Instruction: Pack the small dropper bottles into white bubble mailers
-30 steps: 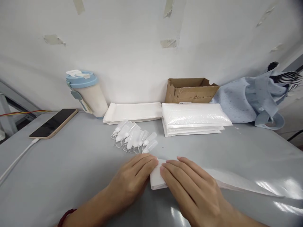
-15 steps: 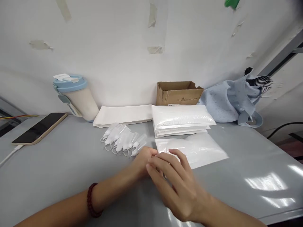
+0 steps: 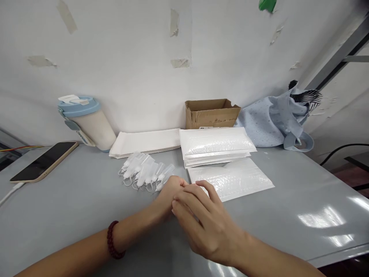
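Observation:
My left hand point(image 3: 172, 189) is closed low over the table, most of its fingers covered by my other hand. My right hand point(image 3: 203, 219) reaches across it with bent fingers lying over the left one's fingers. Whatever sits between the two hands is hidden. Just left of them lies a pile of small translucent plastic bottles point(image 3: 144, 171) with white caps and looped straps. Behind my right fingers a white bubble mailer point(image 3: 239, 179) lies flat. A stack of similar bubble mailers point(image 3: 217, 143) is just beyond it.
At the back are flat white paper sleeves point(image 3: 144, 141), an open cardboard box point(image 3: 213, 117) and a light blue cloth bag point(image 3: 265, 119). To the left stand a cream tumbler point(image 3: 93, 127) with a blue lid and a phone point(image 3: 43, 161) on a cable. A white wall borders the grey table point(image 3: 273, 223).
My right hand has drawn closer over the left, its fingers now pressed nearer together. The view has shifted slightly; the bottles and mailers otherwise look unchanged.

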Demonstrator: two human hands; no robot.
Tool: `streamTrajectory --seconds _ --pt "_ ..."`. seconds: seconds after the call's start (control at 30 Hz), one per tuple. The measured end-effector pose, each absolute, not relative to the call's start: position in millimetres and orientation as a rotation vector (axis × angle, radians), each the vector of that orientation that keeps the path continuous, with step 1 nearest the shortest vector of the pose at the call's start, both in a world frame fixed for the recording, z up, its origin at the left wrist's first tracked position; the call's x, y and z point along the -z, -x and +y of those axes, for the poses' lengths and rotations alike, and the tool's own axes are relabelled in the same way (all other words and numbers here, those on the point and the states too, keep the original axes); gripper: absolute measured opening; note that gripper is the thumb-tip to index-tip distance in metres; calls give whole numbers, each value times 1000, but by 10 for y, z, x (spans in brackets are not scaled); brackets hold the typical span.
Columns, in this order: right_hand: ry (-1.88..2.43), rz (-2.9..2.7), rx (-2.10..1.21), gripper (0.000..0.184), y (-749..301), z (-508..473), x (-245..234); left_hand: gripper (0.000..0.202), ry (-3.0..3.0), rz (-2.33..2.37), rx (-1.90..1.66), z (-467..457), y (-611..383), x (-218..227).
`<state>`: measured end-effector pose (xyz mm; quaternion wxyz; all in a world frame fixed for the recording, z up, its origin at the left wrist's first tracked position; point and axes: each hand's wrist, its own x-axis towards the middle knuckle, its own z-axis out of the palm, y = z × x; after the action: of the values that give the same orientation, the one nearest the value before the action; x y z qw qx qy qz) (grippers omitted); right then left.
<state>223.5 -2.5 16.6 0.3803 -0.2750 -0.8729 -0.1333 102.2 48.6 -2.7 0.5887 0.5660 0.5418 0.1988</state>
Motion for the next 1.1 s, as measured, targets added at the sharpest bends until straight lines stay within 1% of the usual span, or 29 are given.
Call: streamTrajectory --seconds 0.1,0.23,0.33,0.4,0.57,0.73,0.9,1.1 --pt "711 -2225 340 22 -2248 -30 -170 38 -1440 1409 -466 416 -952 -104" --pt "699 -2144 343 17 -2257 -43 -191 38 -1702 1625 -527 529 -678 -397" --pt "693 -2135 311 16 -2245 -40 -187 29 -1976 1846 -595 848 -374 -558" --pt "695 -2159 289 17 -2234 -29 -171 24 -2145 1920 -545 1106 -189 -598" --pt "701 -2202 244 17 -2233 12 -124 17 -2382 1897 -250 1586 40 -535" --pt "728 -2204 224 17 -2260 33 -119 23 -2449 1884 -25 1739 87 -450" --pt "713 -2212 204 14 -2259 13 -134 25 -2516 1843 23 1761 144 -417" --pt "741 -2218 192 14 -2246 10 -135 26 -2592 1760 12 1817 164 -364"
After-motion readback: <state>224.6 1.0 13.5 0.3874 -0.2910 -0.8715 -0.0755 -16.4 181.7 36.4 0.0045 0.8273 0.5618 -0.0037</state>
